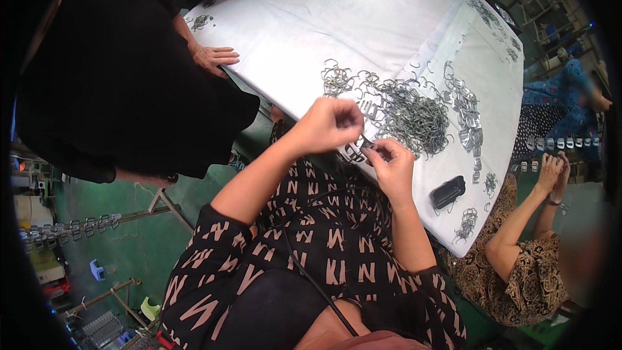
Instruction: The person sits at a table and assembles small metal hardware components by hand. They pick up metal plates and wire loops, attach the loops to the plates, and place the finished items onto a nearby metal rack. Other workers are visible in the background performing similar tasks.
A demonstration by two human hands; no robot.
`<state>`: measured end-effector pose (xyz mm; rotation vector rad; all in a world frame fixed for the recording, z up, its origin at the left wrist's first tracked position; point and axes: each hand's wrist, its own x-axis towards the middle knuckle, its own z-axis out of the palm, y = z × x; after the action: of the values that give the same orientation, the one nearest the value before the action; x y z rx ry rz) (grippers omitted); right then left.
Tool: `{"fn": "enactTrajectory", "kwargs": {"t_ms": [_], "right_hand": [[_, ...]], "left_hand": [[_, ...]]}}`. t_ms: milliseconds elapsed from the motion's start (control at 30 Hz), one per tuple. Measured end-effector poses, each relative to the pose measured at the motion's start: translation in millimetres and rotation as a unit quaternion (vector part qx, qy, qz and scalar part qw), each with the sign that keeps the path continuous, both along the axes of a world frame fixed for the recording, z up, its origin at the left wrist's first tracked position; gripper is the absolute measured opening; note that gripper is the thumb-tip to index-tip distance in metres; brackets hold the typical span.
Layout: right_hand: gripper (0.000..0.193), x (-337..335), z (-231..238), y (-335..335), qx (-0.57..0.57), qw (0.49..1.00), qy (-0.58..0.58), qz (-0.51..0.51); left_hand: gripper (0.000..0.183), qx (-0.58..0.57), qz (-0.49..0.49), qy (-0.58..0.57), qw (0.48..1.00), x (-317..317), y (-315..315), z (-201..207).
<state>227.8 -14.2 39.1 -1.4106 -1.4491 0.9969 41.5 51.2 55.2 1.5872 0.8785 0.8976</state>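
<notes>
My right hand (393, 165) pinches a small metal buckle (367, 144) between thumb and fingers at the near edge of the table. Just left of it and slightly higher, my left hand (332, 123) is curled closed and a little blurred; what its fingertips hold, if anything, is hidden. Below the fingers lie more metal buckles (352, 153) by the edge. Beyond my hands spreads a heap of bent wire hooks (416, 115), and flat slotted buckles (369, 109) lie between it and my left hand.
A white-covered table (291, 45) bears a row of shiny buckles (468, 116), a black tray-like object (448, 192) and small hook piles (465, 225). A co-worker's hand (217, 58) rests on the left edge. Another person's hands (551, 174) are raised at right. Buckles hang on a rack (78, 228).
</notes>
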Motion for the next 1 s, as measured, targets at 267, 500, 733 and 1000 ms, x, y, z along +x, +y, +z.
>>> {"fn": "enactTrajectory", "kwargs": {"t_ms": [267, 500, 733, 1000], "right_hand": [[0.010, -9, 3, -1, 0.041, 0.998, -0.033, 0.018], [0.014, 34, -16, 45, 0.024, 0.994, -0.024, 0.100], [0.038, 15, -48, 119, 0.077, 0.940, -0.304, 0.131], [0.023, 35, -32, 106, -0.047, 0.991, -0.099, 0.070]], "left_hand": [[0.014, 0.334, 0.121, 0.077, 0.932, 5, -33, -5], [0.013, 0.208, 0.057, 0.011, 0.976, 1, -47, -18], [0.014, 0.258, 0.047, 0.038, 0.964, 2, -51, -13], [0.012, 0.219, 0.086, 0.051, 0.971, -7, -57, -16]]}}
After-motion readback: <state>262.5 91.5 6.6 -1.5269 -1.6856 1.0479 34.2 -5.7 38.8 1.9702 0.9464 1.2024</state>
